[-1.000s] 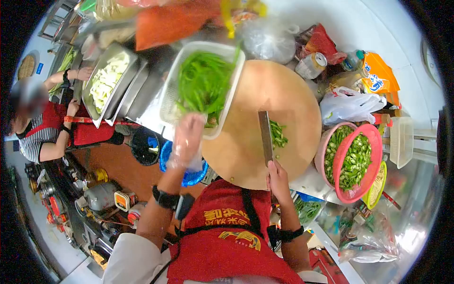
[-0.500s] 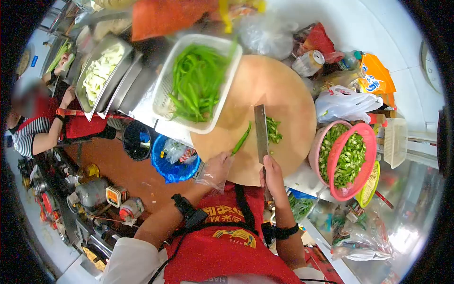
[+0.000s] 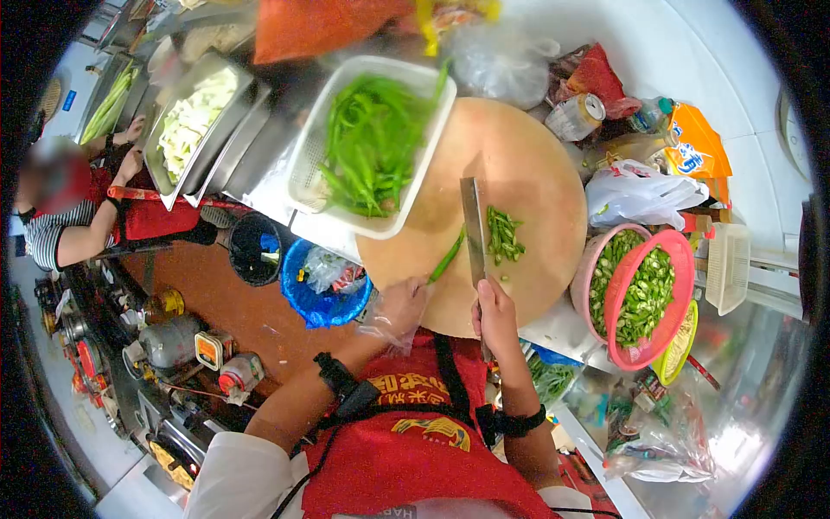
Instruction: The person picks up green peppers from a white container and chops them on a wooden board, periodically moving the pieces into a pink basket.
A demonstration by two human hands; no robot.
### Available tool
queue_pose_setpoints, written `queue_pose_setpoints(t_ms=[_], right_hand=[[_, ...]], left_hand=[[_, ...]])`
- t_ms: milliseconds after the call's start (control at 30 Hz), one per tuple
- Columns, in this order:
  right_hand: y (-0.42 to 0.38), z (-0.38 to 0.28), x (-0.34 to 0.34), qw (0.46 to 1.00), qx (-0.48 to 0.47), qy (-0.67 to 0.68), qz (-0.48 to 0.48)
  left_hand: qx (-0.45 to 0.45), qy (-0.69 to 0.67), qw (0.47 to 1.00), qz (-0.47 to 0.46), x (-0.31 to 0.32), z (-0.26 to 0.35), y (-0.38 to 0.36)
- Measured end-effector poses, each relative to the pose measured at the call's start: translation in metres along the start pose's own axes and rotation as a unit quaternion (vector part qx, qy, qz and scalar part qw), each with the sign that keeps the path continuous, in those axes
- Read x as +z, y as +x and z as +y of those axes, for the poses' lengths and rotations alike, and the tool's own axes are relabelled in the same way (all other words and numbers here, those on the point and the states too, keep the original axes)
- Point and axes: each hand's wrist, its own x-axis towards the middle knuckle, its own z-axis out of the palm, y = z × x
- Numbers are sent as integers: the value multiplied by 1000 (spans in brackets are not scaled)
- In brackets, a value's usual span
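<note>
My left hand, with clear plastic around it, grips the near end of a long green chili pepper. The pepper lies on a round cutting board, its far tip close to the blade. In my right hand is the handle of a cleaver, its broad blade pointing away from me over the board's middle. Just right of the blade sits a small pile of cut green pepper. A white plastic basket of whole green peppers overlaps the board's left edge.
Right of the board, pink baskets hold sliced pepper. Behind them are a white plastic bag and a can. Metal trays and a blue-lined bin stand left. Another person works at far left.
The cut pile now lies slightly apart from the cleaver, and the pepper's tip is nearer the blade. The other person's hands have shifted. The whole view has moved slightly.
</note>
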Motion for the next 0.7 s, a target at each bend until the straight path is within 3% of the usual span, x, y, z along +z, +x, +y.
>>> queue_pose_setpoints(t_ms=[100, 167, 267, 400, 567, 700], right_hand=[[9, 16, -1, 1000, -9, -12, 10], [10, 9, 2, 1000, -2, -15, 3], [-8, -2, 2, 1000, 15, 3, -15], [-18, 6, 10, 998, -37, -9, -44], [-5, 23, 18, 996, -21, -72, -55], [-14, 25, 2, 998, -4, -30, -61]], left_hand=[[-46, -36, 998, -40, -1, 5, -2], [46, -13, 997, 55, 5, -6, 2], [-1, -15, 1000, 1, -4, -6, -1], [-40, -20, 999, 2, -7, -13, -3], [42, -53, 993, 101, 0, -46, 4], [40, -32, 991, 122, -12, -45, -3]])
